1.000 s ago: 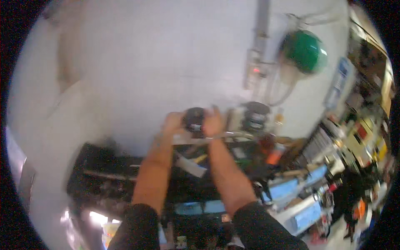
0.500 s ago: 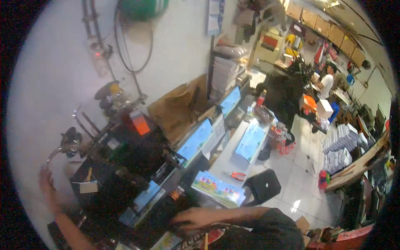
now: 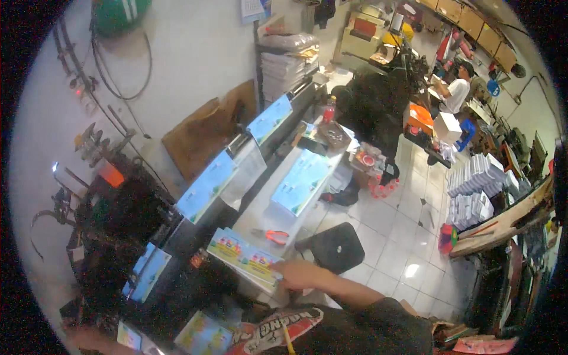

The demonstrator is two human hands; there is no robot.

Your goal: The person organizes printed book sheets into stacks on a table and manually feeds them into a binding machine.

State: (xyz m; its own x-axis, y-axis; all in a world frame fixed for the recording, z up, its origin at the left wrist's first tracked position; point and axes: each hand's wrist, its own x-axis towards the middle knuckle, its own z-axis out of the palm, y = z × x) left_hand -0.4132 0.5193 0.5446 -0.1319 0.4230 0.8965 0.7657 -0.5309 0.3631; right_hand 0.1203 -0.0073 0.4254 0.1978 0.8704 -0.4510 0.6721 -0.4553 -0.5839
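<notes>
My right hand [image 3: 299, 276] is at the near right corner of a stack of colourful printed sheets [image 3: 244, 253], its fingers closed over the edge. The stack lies at the near end of a long white table [image 3: 251, 220]. My left hand [image 3: 89, 338] is low at the left, smeared by motion, so its fingers do not show clearly. Close to it are a small printed sheet [image 3: 129, 336] and a green and yellow printed sheet [image 3: 204, 334]. Pliers with orange-red handles [image 3: 276, 236] lie just beyond the stack.
Light-blue printed sheets [image 3: 206, 186] lean along a long dark machine [image 3: 204, 236]. More blue sheets [image 3: 300, 180] lie on the table. A black stool [image 3: 334, 248] stands to the right. White paper stacks [image 3: 476, 177] sit on the tiled floor. A person in white [image 3: 457, 93] works far back.
My right hand has moved from over the dark machine to the printed stack. My left hand has come down from the curved metal part at the left. The view has shifted.
</notes>
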